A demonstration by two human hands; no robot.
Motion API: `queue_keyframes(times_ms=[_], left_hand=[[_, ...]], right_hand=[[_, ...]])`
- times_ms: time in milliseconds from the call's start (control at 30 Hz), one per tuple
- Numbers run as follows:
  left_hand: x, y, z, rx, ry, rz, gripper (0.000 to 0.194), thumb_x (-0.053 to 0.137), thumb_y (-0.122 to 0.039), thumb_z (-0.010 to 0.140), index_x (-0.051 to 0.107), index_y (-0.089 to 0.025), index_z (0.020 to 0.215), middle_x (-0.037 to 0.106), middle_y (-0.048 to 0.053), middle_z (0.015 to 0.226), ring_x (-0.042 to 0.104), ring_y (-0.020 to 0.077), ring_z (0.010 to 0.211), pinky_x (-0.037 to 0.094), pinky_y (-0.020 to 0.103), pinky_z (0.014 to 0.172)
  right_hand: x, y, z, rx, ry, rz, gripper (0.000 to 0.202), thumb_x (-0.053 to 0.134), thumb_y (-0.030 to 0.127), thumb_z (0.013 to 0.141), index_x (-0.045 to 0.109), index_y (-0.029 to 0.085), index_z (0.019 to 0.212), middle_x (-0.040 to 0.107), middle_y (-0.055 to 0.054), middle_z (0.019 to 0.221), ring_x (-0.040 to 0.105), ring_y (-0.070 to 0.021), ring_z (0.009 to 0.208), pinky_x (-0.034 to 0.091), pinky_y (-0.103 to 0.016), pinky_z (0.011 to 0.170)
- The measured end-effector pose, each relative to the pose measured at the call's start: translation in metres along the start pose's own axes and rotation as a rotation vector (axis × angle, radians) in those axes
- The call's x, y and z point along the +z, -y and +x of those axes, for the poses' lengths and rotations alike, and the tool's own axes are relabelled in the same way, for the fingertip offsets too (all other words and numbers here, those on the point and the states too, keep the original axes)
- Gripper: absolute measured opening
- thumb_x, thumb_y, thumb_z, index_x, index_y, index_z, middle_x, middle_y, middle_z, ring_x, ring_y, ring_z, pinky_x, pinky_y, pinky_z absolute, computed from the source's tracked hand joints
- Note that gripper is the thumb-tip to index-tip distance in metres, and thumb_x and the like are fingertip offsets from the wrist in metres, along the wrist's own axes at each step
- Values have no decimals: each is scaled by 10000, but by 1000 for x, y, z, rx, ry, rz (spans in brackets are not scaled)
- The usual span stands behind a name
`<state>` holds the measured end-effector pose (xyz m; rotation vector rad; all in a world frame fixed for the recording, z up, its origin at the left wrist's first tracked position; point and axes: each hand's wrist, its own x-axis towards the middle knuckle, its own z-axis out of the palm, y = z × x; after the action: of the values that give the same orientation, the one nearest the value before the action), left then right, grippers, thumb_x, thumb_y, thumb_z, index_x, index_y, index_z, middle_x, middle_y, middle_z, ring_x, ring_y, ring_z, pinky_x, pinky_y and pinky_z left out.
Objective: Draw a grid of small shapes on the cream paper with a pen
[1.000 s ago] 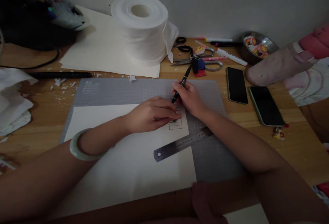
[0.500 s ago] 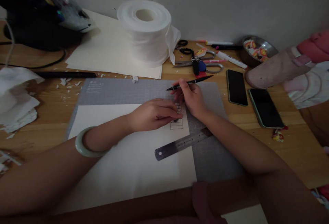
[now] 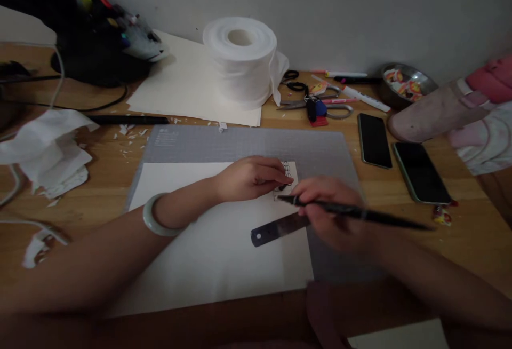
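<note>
My left hand (image 3: pixel 256 178), with a pale bangle (image 3: pixel 152 218) at the wrist, rests on a large white sheet of paper (image 3: pixel 224 263). Its fingers are pinched together over a small dark thing (image 3: pixel 283 186), too hidden to name. Beside the fingertips, a small inked grid (image 3: pixel 281 196) with rounded shapes in its upper rows shows at the paper's right edge. My right hand (image 3: pixel 334 207), blurred by motion, grips a slim black pen (image 3: pixel 384 219). The pen's tip points left, close to the grid; whether it touches the paper I cannot tell. A metal ruler (image 3: pixel 276 230) lies partly beneath my right hand.
Under the paper lies a grey cutting mat (image 3: pixel 332 151). Behind it stand a tissue roll (image 3: pixel 244 77), scissors (image 3: pixel 294 105), pens and a metal bowl (image 3: pixel 430 85). Two phones (image 3: pixel 375 141) and a bottle (image 3: pixel 428 114) are right; crumpled tissue (image 3: pixel 52 146) and paper scraps lie left.
My right hand has come down and toward me from the mat's far part, turning the pen so its tip is by the grid. My left hand keeps its place on the paper. The view has shifted slightly.
</note>
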<state>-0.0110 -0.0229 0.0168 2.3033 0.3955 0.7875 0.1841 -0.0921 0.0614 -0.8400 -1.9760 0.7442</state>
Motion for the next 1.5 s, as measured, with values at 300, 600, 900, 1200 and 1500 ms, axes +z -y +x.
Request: queue_keyframes(times_ms=[300,600,900,1200,1500], left_hand=[[0,3,0,18,-12,-41,219,503,-136,895,684,-150,1019,668,98,930,633,144,857,515,245,761],[-3,6,-1,6,-19,-46,219,509,-144,897,694,-169,1011,676,93,931,642,145,865,524,235,763],[-2,7,0,49,-20,-13,216,517,-115,889,685,-171,1014,683,82,926,639,137,850,519,236,756],[-2,9,-3,71,-16,141,224,498,-172,906,677,-208,1036,698,68,937,643,145,859,509,254,769],[-1,6,-3,111,-41,214,198,526,-152,884,669,-185,1017,700,62,916,651,150,848,506,250,746]], right_hand=[[7,-38,-28,-306,207,-348,136,555,117,793,552,203,898,668,-8,757,617,-112,671,508,-225,629],[5,-46,-24,-128,223,-344,102,497,126,772,537,190,841,594,16,639,545,-104,559,436,-221,537],[4,-39,-25,-184,220,-446,75,517,120,784,536,176,831,640,-19,691,576,-135,611,461,-254,563],[4,-38,-26,-171,294,-473,77,487,118,800,533,178,791,629,-30,709,552,-136,598,424,-267,544],[5,-37,-25,-176,290,-495,87,488,135,814,568,154,785,617,-37,681,532,-143,590,409,-271,532]])
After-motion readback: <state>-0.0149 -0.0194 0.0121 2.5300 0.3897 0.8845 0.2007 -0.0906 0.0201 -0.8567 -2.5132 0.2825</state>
